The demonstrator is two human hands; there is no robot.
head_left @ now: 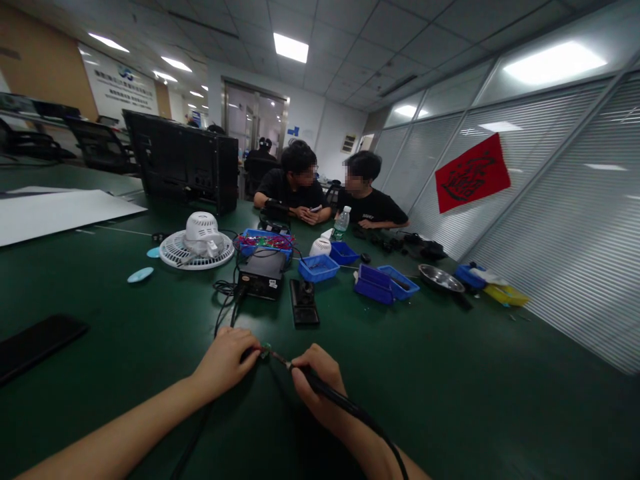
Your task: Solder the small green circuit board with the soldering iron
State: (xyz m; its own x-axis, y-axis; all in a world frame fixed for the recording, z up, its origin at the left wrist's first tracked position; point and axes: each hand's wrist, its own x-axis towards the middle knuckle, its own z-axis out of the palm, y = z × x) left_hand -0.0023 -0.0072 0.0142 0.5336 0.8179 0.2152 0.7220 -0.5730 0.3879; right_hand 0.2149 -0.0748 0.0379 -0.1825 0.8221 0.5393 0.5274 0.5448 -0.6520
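My right hand (320, 383) grips a black soldering iron (327, 392) like a pen, its cable running back over the forearm. The iron's metal tip points left at a small green circuit board (267, 349) just above the green table (430, 400); whether they touch I cannot tell. Closed in a pinch, my left hand (230, 357) is at the left side of that board, with a thin reddish piece, perhaps a wire, at its fingertips. Beyond the hands are a black soldering station box (261, 275) and a black iron stand (303, 303).
A white fan part (197, 250) and a black phone (40, 340) lie to the left. Blue trays (319, 268), a water bottle (342, 223) and a metal bowl (441, 279) stand farther back. Two people sit across the table. A black cable passes under my left arm.
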